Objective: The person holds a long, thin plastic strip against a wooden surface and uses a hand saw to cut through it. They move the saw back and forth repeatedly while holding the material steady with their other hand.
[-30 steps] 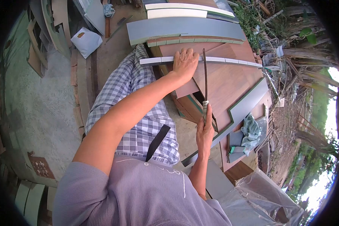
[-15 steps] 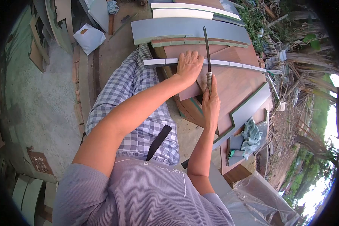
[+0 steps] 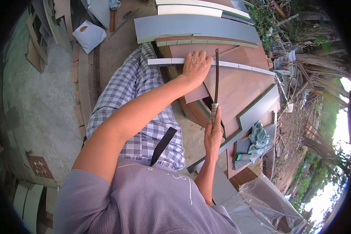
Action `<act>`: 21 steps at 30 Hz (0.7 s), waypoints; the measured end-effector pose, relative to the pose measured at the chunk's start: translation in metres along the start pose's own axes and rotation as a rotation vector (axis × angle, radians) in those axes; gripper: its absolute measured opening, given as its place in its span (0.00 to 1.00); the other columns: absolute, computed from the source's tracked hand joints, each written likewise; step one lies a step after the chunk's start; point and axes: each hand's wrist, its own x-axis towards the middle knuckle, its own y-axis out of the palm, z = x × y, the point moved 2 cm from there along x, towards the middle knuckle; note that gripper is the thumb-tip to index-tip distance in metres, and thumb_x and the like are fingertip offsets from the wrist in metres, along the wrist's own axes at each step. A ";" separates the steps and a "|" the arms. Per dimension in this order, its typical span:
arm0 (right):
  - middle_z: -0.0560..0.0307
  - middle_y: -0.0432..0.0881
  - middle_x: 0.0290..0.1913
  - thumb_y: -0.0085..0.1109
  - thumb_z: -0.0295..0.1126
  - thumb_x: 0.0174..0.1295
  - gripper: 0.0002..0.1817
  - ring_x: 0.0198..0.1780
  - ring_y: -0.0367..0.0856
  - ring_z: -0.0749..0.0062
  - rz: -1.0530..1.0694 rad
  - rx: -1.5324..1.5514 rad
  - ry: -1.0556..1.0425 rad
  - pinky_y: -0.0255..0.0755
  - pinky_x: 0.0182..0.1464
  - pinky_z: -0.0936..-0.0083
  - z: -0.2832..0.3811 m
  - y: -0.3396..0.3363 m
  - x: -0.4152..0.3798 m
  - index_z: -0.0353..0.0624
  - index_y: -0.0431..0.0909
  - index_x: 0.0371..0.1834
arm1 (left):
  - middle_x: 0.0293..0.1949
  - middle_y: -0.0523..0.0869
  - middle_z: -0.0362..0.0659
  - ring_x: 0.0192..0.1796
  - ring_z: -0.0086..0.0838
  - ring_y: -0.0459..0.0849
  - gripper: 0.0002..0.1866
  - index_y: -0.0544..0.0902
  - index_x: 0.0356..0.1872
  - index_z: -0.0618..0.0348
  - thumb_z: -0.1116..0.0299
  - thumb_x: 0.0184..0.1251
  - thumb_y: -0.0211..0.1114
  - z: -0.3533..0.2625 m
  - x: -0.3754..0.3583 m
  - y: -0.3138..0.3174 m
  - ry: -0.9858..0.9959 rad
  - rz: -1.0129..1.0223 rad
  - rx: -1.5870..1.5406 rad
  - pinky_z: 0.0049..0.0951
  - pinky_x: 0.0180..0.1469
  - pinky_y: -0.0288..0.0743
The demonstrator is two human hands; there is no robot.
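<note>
My left hand [image 3: 197, 67] lies over a long narrow strip [image 3: 231, 64] with a pale, segmented edge, its fingers bent around it and holding it down on a brown board. In my right hand [image 3: 213, 134] is the wrapped handle of a long, thin, dark-bladed tool [image 3: 217, 80], with the index finger stretched along the handle. The blade crosses the strip just right of my left hand, its tip a little beyond the strip. Whether the blade touches the strip is hard to tell.
Grey curved panels [image 3: 195, 28] lie beyond the strip. An angled grey-green panel [image 3: 259, 105] and a teal cloth [image 3: 258, 142] are at the right. A white sack [image 3: 89, 36] and leaning boards stand at the upper left. Plastic sheeting [image 3: 261, 199] covers something at the lower right.
My right hand has drawn the tool back toward my body, so less of the blade extends past the strip. My left hand stays on the strip.
</note>
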 end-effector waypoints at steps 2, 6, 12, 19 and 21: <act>0.35 0.82 0.40 0.44 0.25 0.68 0.32 0.36 0.84 0.48 0.019 -0.013 0.015 0.72 0.39 0.58 0.006 -0.001 0.020 0.58 0.53 0.76 | 0.38 0.77 0.44 0.45 0.35 0.77 0.07 0.79 0.39 0.55 0.75 0.59 0.59 0.000 0.000 0.000 0.004 0.006 -0.025 0.36 0.42 0.67; 0.33 0.82 0.39 0.45 0.27 0.69 0.30 0.37 0.83 0.43 -0.010 -0.018 -0.091 0.71 0.38 0.56 0.044 0.004 0.076 0.57 0.56 0.75 | 0.38 0.77 0.44 0.46 0.36 0.77 0.06 0.80 0.38 0.54 0.73 0.60 0.60 0.002 -0.001 0.000 0.002 -0.027 -0.042 0.37 0.43 0.67; 0.33 0.81 0.38 0.45 0.26 0.69 0.31 0.34 0.82 0.43 -0.104 0.010 -0.197 0.72 0.38 0.58 0.023 0.015 0.063 0.57 0.56 0.75 | 0.39 0.78 0.44 0.47 0.37 0.77 0.07 0.81 0.39 0.53 0.71 0.60 0.60 0.003 0.000 0.001 -0.010 -0.017 -0.035 0.38 0.43 0.66; 0.34 0.81 0.40 0.44 0.25 0.68 0.33 0.33 0.81 0.44 0.090 0.036 0.186 0.74 0.39 0.61 -0.001 -0.001 -0.029 0.60 0.52 0.76 | 0.40 0.77 0.44 0.48 0.37 0.76 0.08 0.80 0.41 0.53 0.71 0.61 0.62 0.006 0.000 0.001 0.023 0.026 -0.076 0.38 0.44 0.66; 0.35 0.81 0.35 0.45 0.25 0.68 0.34 0.29 0.79 0.45 -0.041 0.028 0.010 0.72 0.37 0.58 -0.009 0.008 -0.018 0.60 0.52 0.76 | 0.40 0.77 0.45 0.48 0.37 0.76 0.08 0.80 0.42 0.53 0.71 0.61 0.62 0.007 0.000 0.000 0.038 0.039 -0.084 0.39 0.44 0.66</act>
